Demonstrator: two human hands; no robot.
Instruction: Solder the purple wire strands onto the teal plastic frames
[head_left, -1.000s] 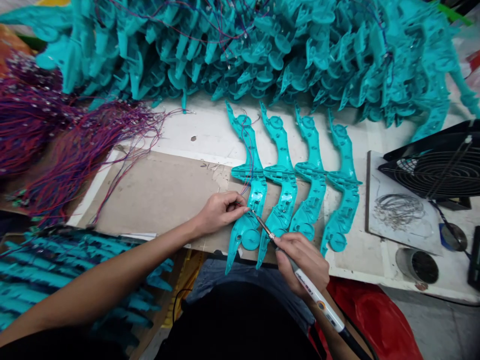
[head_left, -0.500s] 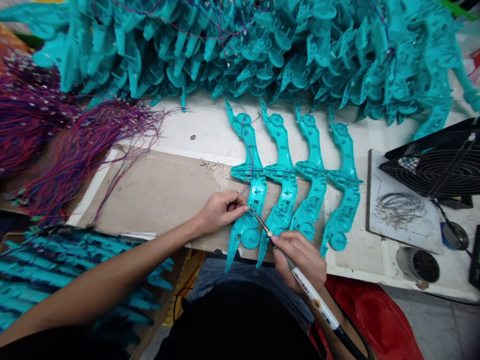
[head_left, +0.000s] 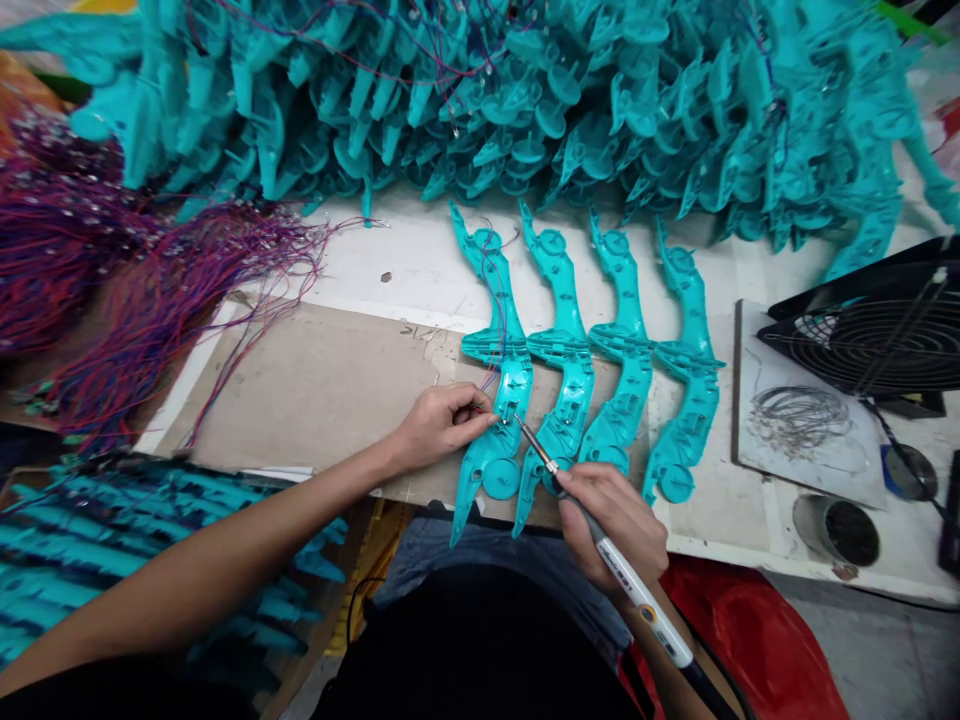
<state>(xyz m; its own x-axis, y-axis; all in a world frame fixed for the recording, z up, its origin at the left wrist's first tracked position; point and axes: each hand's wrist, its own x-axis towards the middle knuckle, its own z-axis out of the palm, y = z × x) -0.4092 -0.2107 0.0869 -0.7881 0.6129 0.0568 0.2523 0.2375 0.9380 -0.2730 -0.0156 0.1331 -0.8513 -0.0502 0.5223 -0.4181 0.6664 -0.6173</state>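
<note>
My right hand [head_left: 615, 520] is wrapped round a soldering iron [head_left: 637, 595], with its metal tip pointing up and left, just right of the leftmost teal plastic part. That leftmost part [head_left: 489, 270] is a curved, bow-shaped shell with round discs near both ends. Thin red and blue wires [head_left: 496, 345] run down along it toward my left hand [head_left: 450, 415], whose thumb and fingers are pinched together at their lower end. What lies between those fingertips is mostly hidden. Three more such teal parts [head_left: 561, 345] lie side by side to the right.
A tall heap of teal parts [head_left: 480, 110] spans the back. Bundles of red and blue wires [head_left: 172, 300] lie at left, above stacked teal parts [head_left: 67, 560]. At right are a black fan [head_left: 885, 330], a board with tangled thin wire [head_left: 799, 415] and a round tin [head_left: 836, 528].
My right hand has drawn the soldering iron right and slightly down, so its tip has come away from the leftmost part near my left fingertips. My left hand has stayed in place.
</note>
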